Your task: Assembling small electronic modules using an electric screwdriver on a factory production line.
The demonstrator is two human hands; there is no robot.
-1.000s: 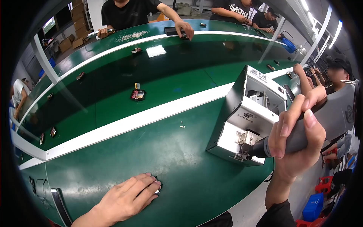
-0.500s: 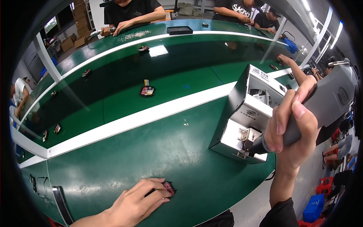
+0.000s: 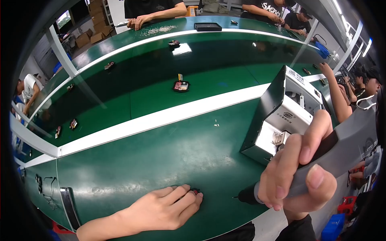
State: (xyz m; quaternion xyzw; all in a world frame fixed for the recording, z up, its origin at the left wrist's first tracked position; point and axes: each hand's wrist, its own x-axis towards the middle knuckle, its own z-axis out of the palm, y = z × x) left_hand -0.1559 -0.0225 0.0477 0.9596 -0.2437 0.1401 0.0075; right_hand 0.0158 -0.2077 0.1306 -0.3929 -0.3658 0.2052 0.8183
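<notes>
My right hand [image 3: 295, 168] is wrapped around a grey electric screwdriver [image 3: 345, 148]. Its thin bit points left, just above the green bench and a short way right of my left hand [image 3: 167, 207]. That hand lies low over the bench, its fingertips bent down onto a small black part with a red board [image 3: 196, 191]. Most of the part is hidden beneath the fingers. Beyond my right hand stands a white and black screw feeder [image 3: 273, 124], its front partly covered by the hand.
A white rail [image 3: 161, 116] divides my bench from a green conveyor bearing several small assemblies, one [image 3: 181, 86] near the middle. Tiny pale pieces [image 3: 216, 123] lie on my bench. A phone-like black slab [image 3: 70, 208] sits at left. Across, people work near a black tray [image 3: 207, 27].
My right hand has drawn the screwdriver's tip away from the screw feeder, down and left toward my left hand. My left fingers now cover more of the small part. The whole view has shifted slightly.
</notes>
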